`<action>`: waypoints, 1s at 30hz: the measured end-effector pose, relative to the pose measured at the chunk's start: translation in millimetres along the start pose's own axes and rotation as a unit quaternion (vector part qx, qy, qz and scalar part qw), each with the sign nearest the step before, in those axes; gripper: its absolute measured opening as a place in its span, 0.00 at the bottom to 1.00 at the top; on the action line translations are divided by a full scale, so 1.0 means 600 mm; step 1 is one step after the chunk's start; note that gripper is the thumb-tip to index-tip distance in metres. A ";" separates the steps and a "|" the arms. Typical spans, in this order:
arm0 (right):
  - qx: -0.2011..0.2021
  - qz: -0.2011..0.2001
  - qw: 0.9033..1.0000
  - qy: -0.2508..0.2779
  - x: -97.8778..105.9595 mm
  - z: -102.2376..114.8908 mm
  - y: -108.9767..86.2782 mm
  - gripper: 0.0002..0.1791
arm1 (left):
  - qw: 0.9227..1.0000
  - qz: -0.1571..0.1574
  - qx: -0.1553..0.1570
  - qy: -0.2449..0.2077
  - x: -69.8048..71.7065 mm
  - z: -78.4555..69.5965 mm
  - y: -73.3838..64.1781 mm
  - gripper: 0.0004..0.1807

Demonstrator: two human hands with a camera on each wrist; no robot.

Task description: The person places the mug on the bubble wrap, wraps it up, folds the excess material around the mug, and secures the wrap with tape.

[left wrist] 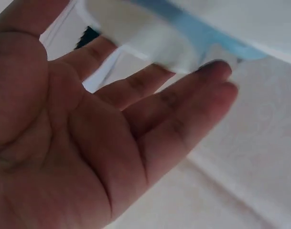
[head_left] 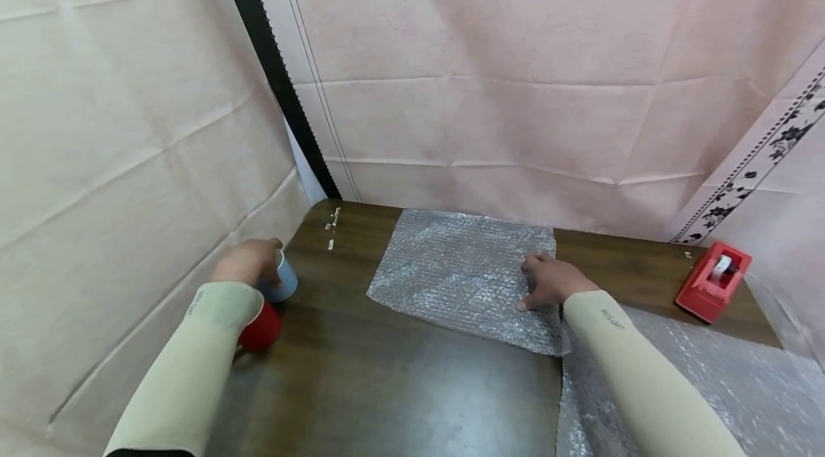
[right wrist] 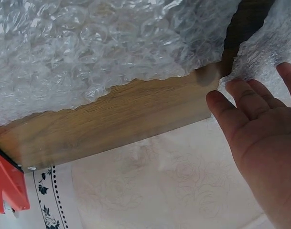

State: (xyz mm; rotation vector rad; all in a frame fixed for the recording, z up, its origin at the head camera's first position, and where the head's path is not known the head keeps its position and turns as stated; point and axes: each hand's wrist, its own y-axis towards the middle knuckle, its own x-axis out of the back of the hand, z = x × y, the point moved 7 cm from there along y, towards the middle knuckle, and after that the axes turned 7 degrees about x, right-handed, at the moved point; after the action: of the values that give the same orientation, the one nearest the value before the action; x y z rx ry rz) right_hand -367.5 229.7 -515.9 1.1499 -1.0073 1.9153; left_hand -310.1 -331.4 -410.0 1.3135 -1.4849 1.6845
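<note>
At the left side of the table my left hand [head_left: 248, 262] grips a light blue cup [head_left: 286, 284], its fingers reaching over the rim. Blurred in the left wrist view, the cup [left wrist: 188, 24] shows pale blue and white above the fingers. Just nearer, partly hidden by the sleeve, is a red cup [head_left: 263, 329] with a pale rim. My right hand [head_left: 551, 281] rests at the right edge of a flat sheet of bubble wrap [head_left: 451, 271], fingers spread. Its fingers [right wrist: 245, 98] are loosely extended over the sheet's edge in the right wrist view.
A second, larger piece of bubble wrap [head_left: 741, 371] spreads under and beyond the right forearm. The red tape dispenser [head_left: 712, 281] stands at the back right. Small white scraps [head_left: 331, 243] lie at the far left corner. Pale cloth [head_left: 515, 84] hangs behind the table.
</note>
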 end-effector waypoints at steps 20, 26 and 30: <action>-0.018 0.015 1.000 -0.012 0.004 0.010 -0.005 0.57 | 0.995 -0.061 -0.076 0.015 0.040 -0.113 -0.002 0.41; -0.019 0.015 1.000 0.000 -0.001 0.009 -0.010 0.57 | 0.988 -0.087 -0.130 -0.017 0.037 -0.234 0.000 0.44; -0.010 0.012 1.000 0.013 -0.004 0.010 -0.006 0.58 | 0.977 -0.118 -0.179 -0.020 0.020 -0.325 -0.001 0.46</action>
State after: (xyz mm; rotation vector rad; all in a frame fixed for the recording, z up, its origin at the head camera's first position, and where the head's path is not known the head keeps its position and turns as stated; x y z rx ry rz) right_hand -361.4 226.0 -515.0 1.1033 -1.0273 1.9303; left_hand -375.0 -149.1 -383.7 1.2711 -1.5018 1.1827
